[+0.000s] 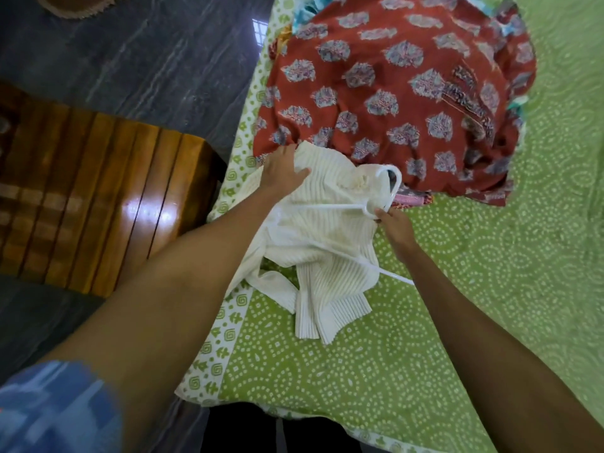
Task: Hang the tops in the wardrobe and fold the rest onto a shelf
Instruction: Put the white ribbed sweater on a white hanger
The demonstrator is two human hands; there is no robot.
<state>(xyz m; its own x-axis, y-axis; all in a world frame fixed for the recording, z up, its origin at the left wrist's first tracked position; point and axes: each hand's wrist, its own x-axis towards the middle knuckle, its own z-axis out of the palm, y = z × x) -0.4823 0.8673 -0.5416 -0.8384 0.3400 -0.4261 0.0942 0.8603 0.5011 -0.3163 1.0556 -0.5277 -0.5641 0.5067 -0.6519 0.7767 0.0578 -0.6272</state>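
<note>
A white ribbed knit top point(327, 230) lies crumpled on the green dotted bedsheet point(359, 371) near the bed's left edge. A white plastic hanger point(343, 209) lies across it, its hook toward the top's neck and its lower arm poking out past the fabric on the right. My left hand point(282, 170) rests on the top's upper left part, fingers curled over the fabric edge. My right hand point(390, 222) pinches the hanger near the base of its hook.
A red garment with blue-grey leaf prints point(392, 93) lies heaped on the bed behind the white top, with bits of other coloured cloth showing beneath it. A glossy wooden bench point(98, 207) stands on the dark stone floor point(147, 60) to the left.
</note>
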